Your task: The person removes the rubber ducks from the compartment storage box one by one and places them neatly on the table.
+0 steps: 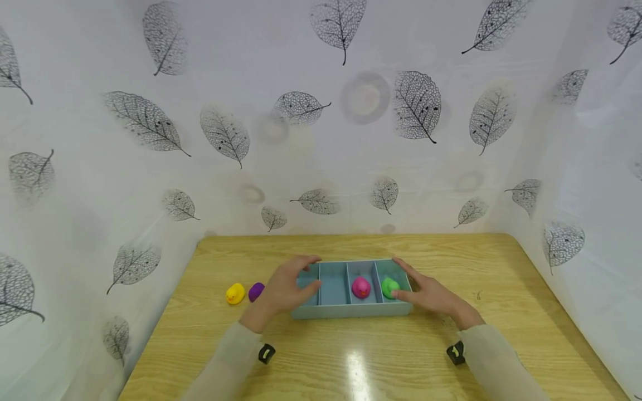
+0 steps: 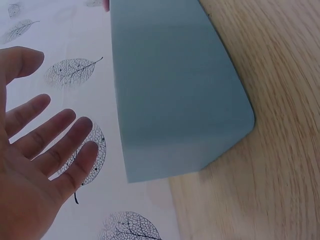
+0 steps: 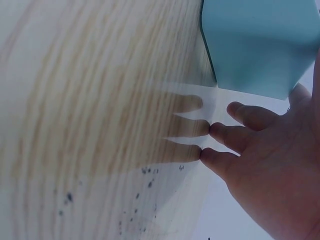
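A blue-grey tray [image 1: 351, 310] with several compartments lies across the middle of the wooden table [image 1: 501, 289]. A pink duck [image 1: 361, 287] sits in one compartment and a green duck [image 1: 389, 287] in the rightmost one; the two left compartments look empty. My left hand [image 1: 288, 287] is at the tray's left end with fingers spread and straight. In the left wrist view that hand [image 2: 35, 150] stays a little apart from the tray wall [image 2: 175, 90]. My right hand [image 1: 426, 292] lies flat by the right end. Its fingers [image 3: 240, 135] are straight beside the tray corner [image 3: 255, 45].
A yellow duck [image 1: 234, 293] and a purple duck [image 1: 256, 291] stand on the table left of the tray. White cloth with leaf prints [image 1: 321, 139] closes in the back and both sides. The table's front part [image 1: 351, 362] is bare wood.
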